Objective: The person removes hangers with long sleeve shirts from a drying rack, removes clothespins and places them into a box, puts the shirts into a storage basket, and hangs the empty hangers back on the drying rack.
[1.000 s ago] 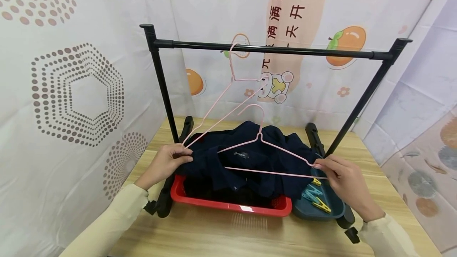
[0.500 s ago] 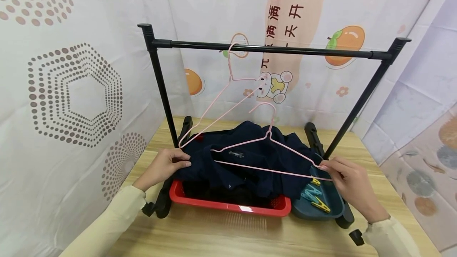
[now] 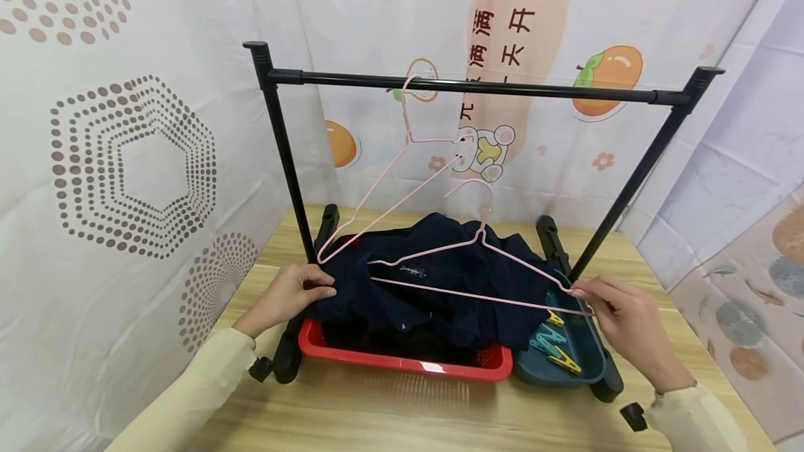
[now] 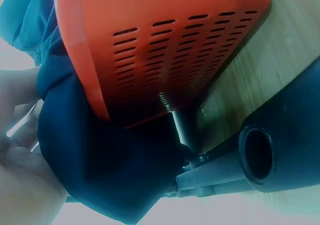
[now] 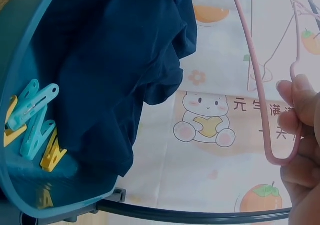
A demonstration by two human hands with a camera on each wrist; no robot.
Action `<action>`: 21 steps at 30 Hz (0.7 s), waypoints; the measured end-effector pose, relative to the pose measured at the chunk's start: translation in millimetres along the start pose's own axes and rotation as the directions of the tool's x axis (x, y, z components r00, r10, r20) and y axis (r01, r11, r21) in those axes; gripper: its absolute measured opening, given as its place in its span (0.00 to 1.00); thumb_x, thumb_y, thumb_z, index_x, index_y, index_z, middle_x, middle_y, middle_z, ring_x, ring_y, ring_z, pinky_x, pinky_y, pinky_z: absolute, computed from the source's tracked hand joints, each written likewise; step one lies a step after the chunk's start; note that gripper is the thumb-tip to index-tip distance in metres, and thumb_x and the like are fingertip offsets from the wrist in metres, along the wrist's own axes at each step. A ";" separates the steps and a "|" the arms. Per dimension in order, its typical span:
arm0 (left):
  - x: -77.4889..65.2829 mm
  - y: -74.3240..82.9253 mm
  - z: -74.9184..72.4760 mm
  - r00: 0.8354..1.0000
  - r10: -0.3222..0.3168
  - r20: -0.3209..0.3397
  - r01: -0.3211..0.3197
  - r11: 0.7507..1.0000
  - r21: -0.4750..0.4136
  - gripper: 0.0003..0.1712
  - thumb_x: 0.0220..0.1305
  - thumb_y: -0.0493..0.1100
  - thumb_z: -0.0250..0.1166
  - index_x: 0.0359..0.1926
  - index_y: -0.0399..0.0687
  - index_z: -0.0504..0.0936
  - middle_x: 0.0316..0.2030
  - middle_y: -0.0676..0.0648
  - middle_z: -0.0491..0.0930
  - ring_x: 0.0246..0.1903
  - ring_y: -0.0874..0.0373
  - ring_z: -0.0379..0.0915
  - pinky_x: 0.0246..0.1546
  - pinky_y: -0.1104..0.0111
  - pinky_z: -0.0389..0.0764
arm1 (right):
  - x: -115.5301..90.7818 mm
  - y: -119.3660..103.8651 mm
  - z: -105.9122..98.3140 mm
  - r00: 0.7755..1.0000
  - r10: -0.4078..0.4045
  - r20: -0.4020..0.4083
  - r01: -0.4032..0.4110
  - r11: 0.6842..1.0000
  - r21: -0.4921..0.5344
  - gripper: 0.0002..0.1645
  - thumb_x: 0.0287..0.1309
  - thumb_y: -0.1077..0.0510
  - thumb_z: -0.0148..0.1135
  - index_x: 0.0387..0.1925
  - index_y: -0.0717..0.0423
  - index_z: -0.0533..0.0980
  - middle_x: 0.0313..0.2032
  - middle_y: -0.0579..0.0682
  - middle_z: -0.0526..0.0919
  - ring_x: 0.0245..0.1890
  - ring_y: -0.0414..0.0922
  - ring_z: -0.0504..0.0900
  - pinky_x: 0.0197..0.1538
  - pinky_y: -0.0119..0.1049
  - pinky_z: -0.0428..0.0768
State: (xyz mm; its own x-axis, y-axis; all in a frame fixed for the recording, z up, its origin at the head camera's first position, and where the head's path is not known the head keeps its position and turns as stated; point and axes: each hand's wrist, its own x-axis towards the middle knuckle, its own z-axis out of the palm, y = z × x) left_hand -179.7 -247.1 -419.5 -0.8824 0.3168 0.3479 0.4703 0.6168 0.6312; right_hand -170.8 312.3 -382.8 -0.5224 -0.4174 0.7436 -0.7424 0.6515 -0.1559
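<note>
My left hand pinches the left side of a navy shirt, which lies heaped over a red basket. My right hand grips the right end of a pink wire hanger. That hanger slants across the shirt, hook upward, its left end at the collar beside the neck label. The collar hides the tip of that end. In the right wrist view, fingertips and thumb close on the hanger's corner. Navy cloth drapes beside my hand in the left wrist view.
A black rack spans above, with a second pink hanger hooked on its bar. A dark blue tray right of the basket holds yellow and teal clothespins. Printed curtains stand behind and at the sides.
The held hanger has shifted right with my right hand, its hook moving right too. My left hand has dropped slightly and still holds the shirt.
</note>
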 end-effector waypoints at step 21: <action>-0.6 -5.0 -0.7 0.998 -0.025 0.050 0.022 0.999 0.050 0.05 0.59 0.36 0.77 0.38 0.43 0.92 0.33 0.54 0.88 0.30 0.64 0.78 0.31 0.68 0.80 | 2.8 3.9 -9.8 0.998 0.035 -0.049 -0.036 0.999 -0.020 0.15 0.49 0.78 0.73 0.37 0.60 0.87 0.29 0.45 0.84 0.22 0.31 0.66 0.25 0.21 0.61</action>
State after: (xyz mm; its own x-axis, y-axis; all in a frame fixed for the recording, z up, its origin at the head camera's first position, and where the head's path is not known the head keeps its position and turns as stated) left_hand -181.5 -250.9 -422.4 -0.8933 0.3371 0.2971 0.4493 0.6590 0.6032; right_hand -171.1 319.9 -375.0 -0.5266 -0.3629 0.7687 -0.7147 0.6787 -0.1692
